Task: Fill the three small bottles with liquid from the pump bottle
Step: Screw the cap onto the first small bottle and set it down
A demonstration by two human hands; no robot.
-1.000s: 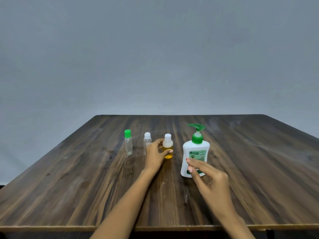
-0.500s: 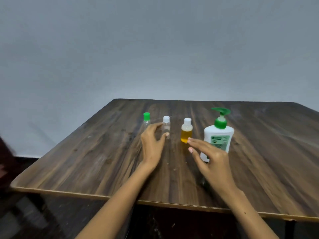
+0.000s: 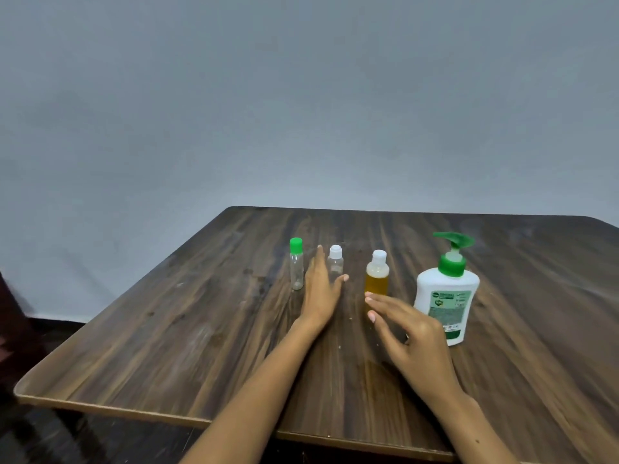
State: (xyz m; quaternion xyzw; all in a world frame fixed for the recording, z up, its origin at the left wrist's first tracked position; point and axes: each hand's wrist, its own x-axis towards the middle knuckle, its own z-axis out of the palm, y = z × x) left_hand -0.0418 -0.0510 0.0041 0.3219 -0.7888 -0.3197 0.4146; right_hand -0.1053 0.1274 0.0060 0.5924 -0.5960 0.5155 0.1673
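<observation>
Three small bottles stand in a row on the wooden table (image 3: pixel 187 329). The green-capped clear bottle (image 3: pixel 296 267) is leftmost and looks empty. The middle clear bottle (image 3: pixel 335 264) has a white cap and is partly hidden by my left hand (image 3: pixel 320 291), whose straight fingers lie between these two bottles. The white-capped bottle (image 3: pixel 377 274) holds yellow liquid. The white pump bottle (image 3: pixel 447 293) with a green pump stands at the right. My right hand (image 3: pixel 410 343) hovers with fingers extended in front of the yellow bottle, holding nothing.
A grey wall rises behind the table. The table's left and front edges are in view, with dark floor below at the left. A dark red object (image 3: pixel 10 329) shows at the far left edge.
My left hand let go of the yellow-filled bottle and shifted left to the middle clear bottle. My right hand left the pump bottle. The camera view swung left.
</observation>
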